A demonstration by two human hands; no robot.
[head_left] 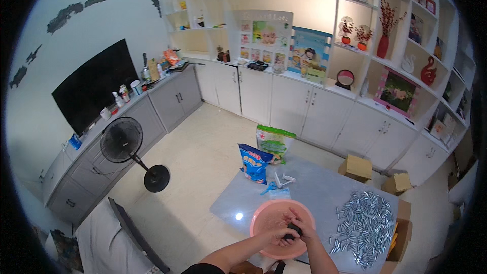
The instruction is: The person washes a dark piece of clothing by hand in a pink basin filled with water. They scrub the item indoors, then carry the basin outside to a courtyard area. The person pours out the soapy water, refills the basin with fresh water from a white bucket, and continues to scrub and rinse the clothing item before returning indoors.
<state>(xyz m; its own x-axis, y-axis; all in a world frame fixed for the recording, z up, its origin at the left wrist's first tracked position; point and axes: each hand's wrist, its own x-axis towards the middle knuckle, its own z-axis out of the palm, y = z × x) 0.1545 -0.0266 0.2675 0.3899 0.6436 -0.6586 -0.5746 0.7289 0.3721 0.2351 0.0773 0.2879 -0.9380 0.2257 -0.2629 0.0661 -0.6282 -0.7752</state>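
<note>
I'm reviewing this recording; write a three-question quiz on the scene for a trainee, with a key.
1. True or false: the heap of small silver metal cylinders lies left of the round pink plastic basin.
2. Which stands on the grey table? A) black pedestal fan; B) glossy blue plastic bag; C) tall red vase.
3. What is between the left hand and right hand at the basin?

Key: 1. False, it lies right. 2. B. 3. A small dark object, exact kind unclear.
</note>
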